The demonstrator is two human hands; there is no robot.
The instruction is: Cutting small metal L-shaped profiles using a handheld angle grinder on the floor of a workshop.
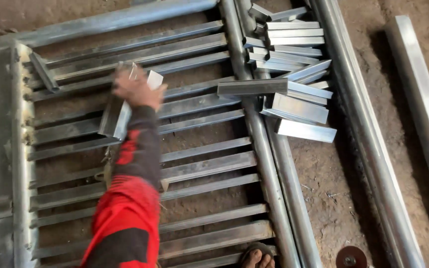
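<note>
— Steel offcuts fill our view: our left hand [136,89] is clenched around a small bundle of short square tubes [116,115], holding them over the slatted gate frame [194,166] that lies flat on the dirt floor [343,188].

— And our right hand?

— We don't see it at all. The arm in view wears a red and dark sleeve [127,208].

— How do we handle the bundle well?

— We judge a firm grip near the middle best, with the cut ends kept level, since the pieces look blurred and could slip apart.

— Any containers?

— None that we see. More offcuts sit in a loose pile [291,74] across the long round pipes [274,168], well apart from our hand. A bare foot [257,258] and a grinding disc [351,257] show at the bottom edge.
</note>
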